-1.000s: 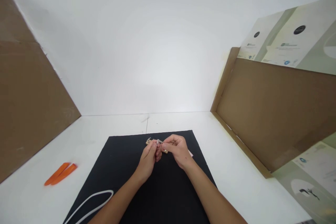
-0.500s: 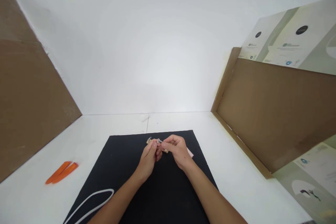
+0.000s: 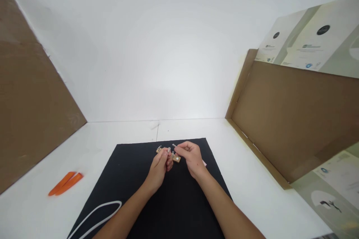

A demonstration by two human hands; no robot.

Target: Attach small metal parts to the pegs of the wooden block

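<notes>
two bare hands are held close together above a black mat (image 3: 168,213), near its far edge. the left hand (image 3: 158,168) is curled, its fingers (image 3: 162,158) closed on a small metal-and-tan piece (image 3: 159,149), which is seen poking out beyond the fingertips at about 11 o'clock. the right hand (image 3: 192,158) is curled too, its fingers (image 3: 186,147) pinched on a thin silver pin (image 3: 174,145), whose tip is pointed towards 10 o'clock. a small tan square (image 3: 176,158) with a round silver spot is seen just below those fingers, between the two hands; whether it is gripped cannot be told. a sliver of pink paper (image 3: 205,163) is seen at 3 o'clock from the right hand, just beside it at the mat's edge.

from the hands, a white cable (image 3: 95,218) is laid on the mat at 7 o'clock, and two orange plastic pry tools (image 3: 66,183) are laid side by side on the white worktop (image 3: 92,149) at 8 o'clock. farther off, a brown cardboard panel (image 3: 33,82) is stood at 10 o'clock and another (image 3: 286,119) at 3 o'clock. printed sheets (image 3: 308,37) are propped above the latter at 2 o'clock, more printed sheets (image 3: 333,190) are seen at 4 o'clock, and a white wall (image 3: 151,44) is seen at 12 o'clock.
</notes>
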